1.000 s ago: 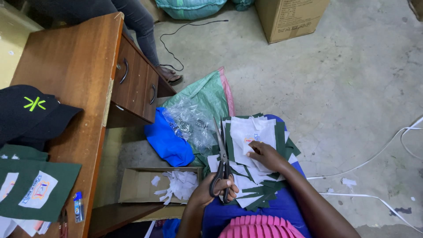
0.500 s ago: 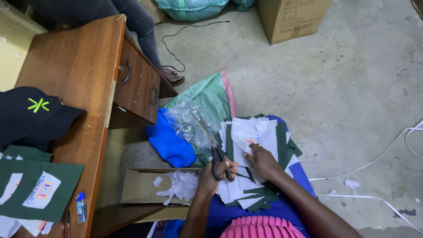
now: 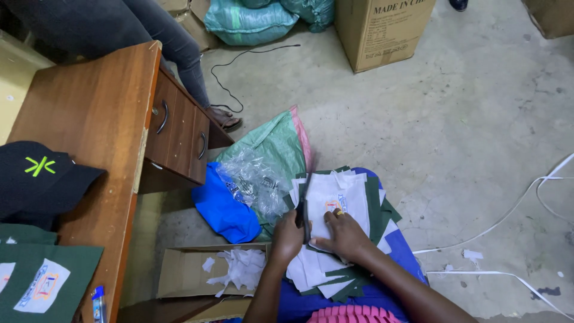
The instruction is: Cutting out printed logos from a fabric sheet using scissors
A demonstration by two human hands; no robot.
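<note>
Here, largest first:
Floor: the grey concrete floor (image 3: 454,131) carries a brown cardboard carton (image 3: 376,30) at the top.
Desk: the brown wooden desk (image 3: 89,113) stands at left, a black cap with a green mark (image 3: 39,179) on it.
Sack: a green woven sack (image 3: 275,146) lies by a blue cloth (image 3: 221,206).
Box: an open cardboard box (image 3: 197,272) holds white paper scraps (image 3: 242,266).
Stack: the pile of white and dark green fabric patches (image 3: 341,203) rests on the person's lap.
Right hand (image 3: 345,236): presses flat on the top patch.
Left hand (image 3: 287,238): its grip is closed around dark scissors (image 3: 305,218), blades against the patch's left edge.
</note>
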